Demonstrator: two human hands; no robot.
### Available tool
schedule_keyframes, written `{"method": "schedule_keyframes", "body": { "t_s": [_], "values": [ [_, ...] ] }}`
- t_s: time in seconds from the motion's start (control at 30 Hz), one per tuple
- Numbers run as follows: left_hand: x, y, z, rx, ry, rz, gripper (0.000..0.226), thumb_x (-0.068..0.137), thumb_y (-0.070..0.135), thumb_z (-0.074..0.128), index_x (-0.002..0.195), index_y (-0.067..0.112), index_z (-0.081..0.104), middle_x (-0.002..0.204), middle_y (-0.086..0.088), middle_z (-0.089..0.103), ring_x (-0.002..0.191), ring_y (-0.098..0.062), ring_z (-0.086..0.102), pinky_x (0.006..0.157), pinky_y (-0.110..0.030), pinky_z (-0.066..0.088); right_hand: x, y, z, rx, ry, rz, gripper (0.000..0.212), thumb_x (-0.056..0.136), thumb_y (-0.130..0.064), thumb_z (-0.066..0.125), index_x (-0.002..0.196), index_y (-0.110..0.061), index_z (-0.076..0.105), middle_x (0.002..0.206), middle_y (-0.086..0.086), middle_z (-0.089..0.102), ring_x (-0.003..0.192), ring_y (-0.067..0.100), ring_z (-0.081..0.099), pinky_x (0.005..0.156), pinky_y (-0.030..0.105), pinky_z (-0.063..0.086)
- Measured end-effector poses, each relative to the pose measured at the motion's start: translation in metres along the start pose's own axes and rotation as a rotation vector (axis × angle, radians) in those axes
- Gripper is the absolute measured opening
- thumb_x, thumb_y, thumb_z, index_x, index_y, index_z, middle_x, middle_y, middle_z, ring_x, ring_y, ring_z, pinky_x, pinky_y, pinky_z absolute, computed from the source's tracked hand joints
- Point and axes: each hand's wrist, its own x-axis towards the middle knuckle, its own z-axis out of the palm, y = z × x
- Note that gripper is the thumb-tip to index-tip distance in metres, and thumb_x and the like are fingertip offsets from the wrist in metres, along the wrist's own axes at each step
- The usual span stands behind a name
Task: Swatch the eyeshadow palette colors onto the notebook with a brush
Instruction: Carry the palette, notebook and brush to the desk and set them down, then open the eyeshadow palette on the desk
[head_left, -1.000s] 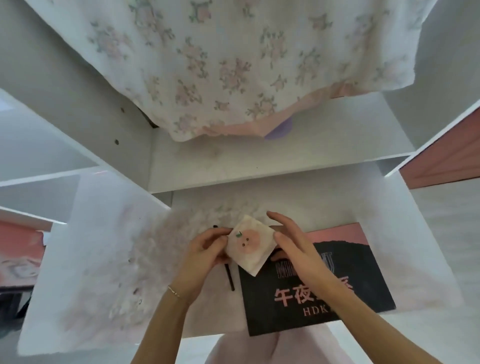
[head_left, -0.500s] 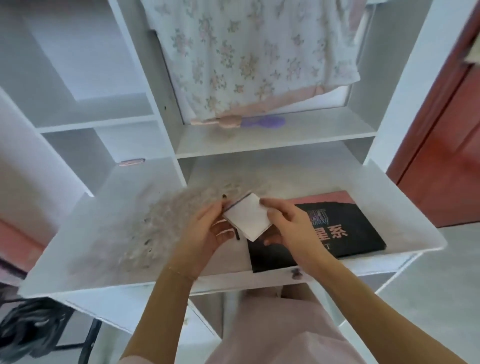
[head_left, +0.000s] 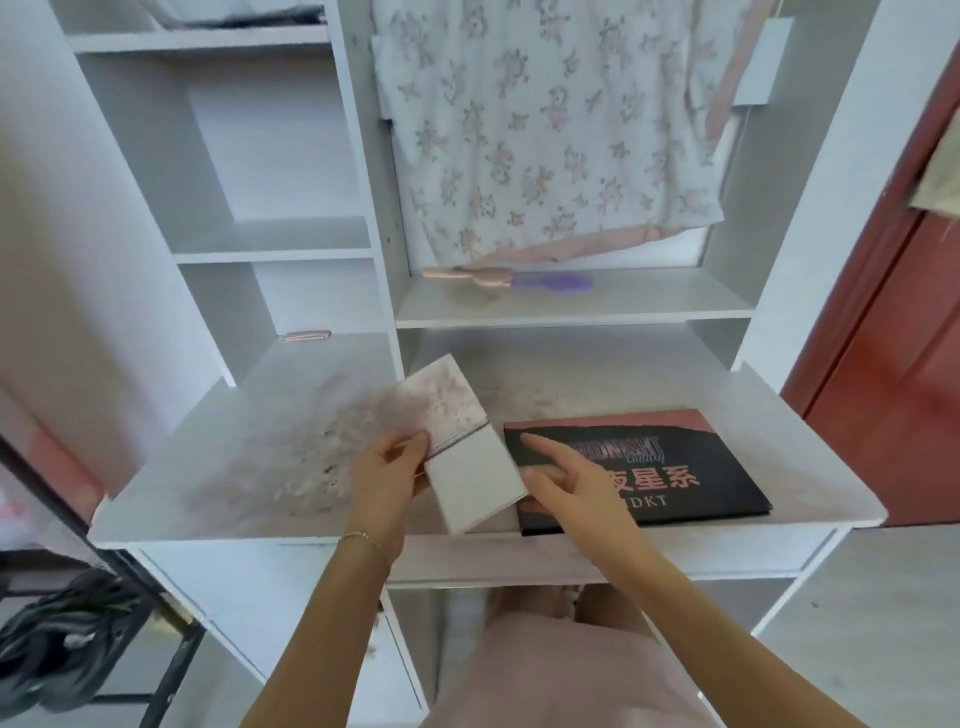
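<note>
We hold the notebook (head_left: 457, 447) open over the desk (head_left: 218, 478), our left hand (head_left: 387, 470) pinching it at the spine from nine o'clock, thumb and fingers curled round the edge. Our right hand (head_left: 569, 480) lies loose at three o'clock, fingers straight, gripping nothing, resting on the closed eyeshadow palette (head_left: 675, 467). No brush shows. The far page already bears pinkish smudges, yet the near page is blank and the palette is unopened, so we judge most swatching remains. Half a second ago the notebook was shut between both hands; now it lies spread.
</note>
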Motion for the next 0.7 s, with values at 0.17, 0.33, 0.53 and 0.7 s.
{"method": "schedule_keyframes", "body": {
  "t_s": [0.17,0.33,0.53,0.7],
  "values": [
    [0.044,-0.01,-0.01,0.417,0.191,0.114,0.027,0.09,0.016,0.055,0.116,0.01,0.055,0.106,-0.014,0.064,0.088,-0.025,0.059,0.076,-0.033,0.048,0.006,0.022,-0.025,-0.359,0.053,-0.075,0.028,0.091,-0.022,0.051,0.116,-0.035,0.052,0.098,-0.03,0.06,0.093,-0.014,0.055,0.077,0.002,0.043],
    [0.081,-0.025,-0.012,0.73,0.269,0.208,0.028,0.089,0.013,0.053,0.116,0.008,0.056,0.103,-0.012,0.066,0.087,-0.024,0.055,0.073,-0.029,0.039,0.017,0.045,-0.058,-0.759,0.066,-0.132,0.031,0.088,-0.024,0.056,0.119,-0.026,0.056,0.111,-0.018,0.055,0.097,-0.009,0.045,0.081,0.001,0.031],
    [0.1,-0.027,-0.005,0.878,0.359,0.21,0.05,0.084,0.015,0.058,0.131,0.008,0.042,0.127,-0.021,0.049,0.115,-0.039,0.04,0.098,-0.045,0.031,0.025,0.049,-0.083,-1.061,-0.178,-0.137,0.054,0.086,-0.051,0.047,0.136,-0.037,0.033,0.136,-0.027,0.023,0.129,-0.007,0.011,0.109,0.021,-0.007],
    [0.072,-0.018,0.01,0.87,0.364,0.444,0.045,0.085,0.01,0.057,0.128,0.002,0.046,0.13,-0.021,0.044,0.12,-0.035,0.037,0.097,-0.03,0.026,0.023,0.052,-0.091,-1.222,-0.313,-0.077,0.086,0.066,-0.086,0.014,0.134,-0.043,-0.013,0.14,-0.027,-0.019,0.125,-0.008,-0.031,0.101,0.025,-0.029]
  ]
}}
